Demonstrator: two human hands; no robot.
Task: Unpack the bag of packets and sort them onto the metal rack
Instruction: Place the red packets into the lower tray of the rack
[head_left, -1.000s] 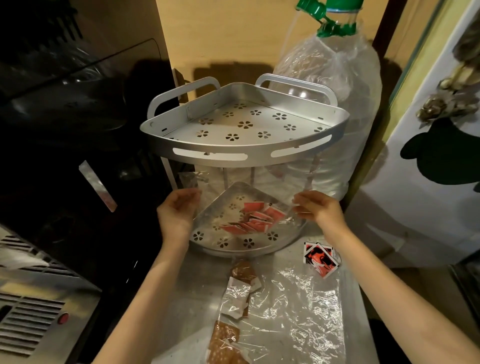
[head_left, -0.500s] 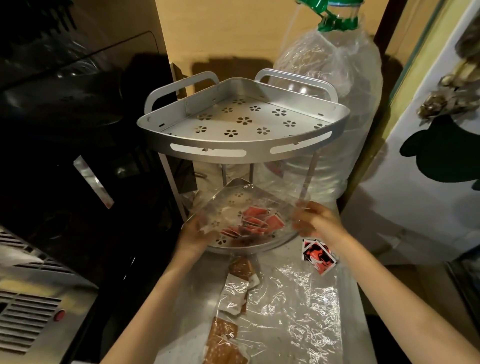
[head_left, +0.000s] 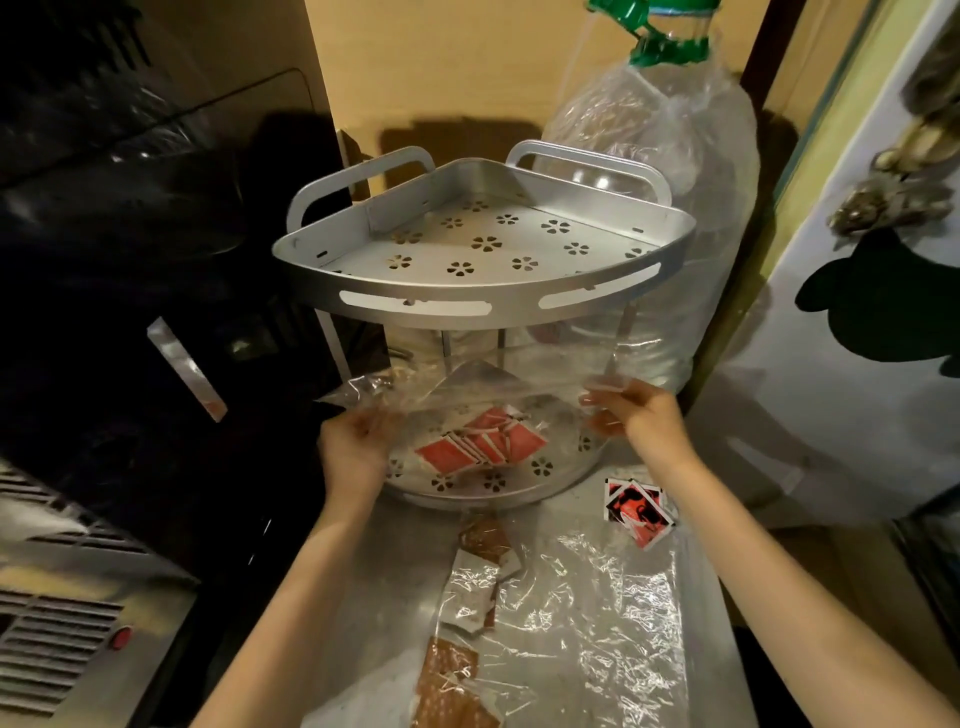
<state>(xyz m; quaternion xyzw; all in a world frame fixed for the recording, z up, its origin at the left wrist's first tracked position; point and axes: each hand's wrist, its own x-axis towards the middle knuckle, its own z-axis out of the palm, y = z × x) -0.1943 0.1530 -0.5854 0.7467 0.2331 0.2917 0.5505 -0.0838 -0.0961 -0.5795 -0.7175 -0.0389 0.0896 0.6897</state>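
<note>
Over the rack (head_left: 483, 306), bag (head_left: 483, 384) raised again.

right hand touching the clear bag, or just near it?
Touching. In the head view the right hand pinches the upper right edge of the clear bag, fingers curled onto the film in front of the rack's lower shelf.

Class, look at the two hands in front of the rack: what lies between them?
In the head view, a clear plastic bag stretches between the left hand and right hand; through it show red packets on the rack's lower shelf.
</note>
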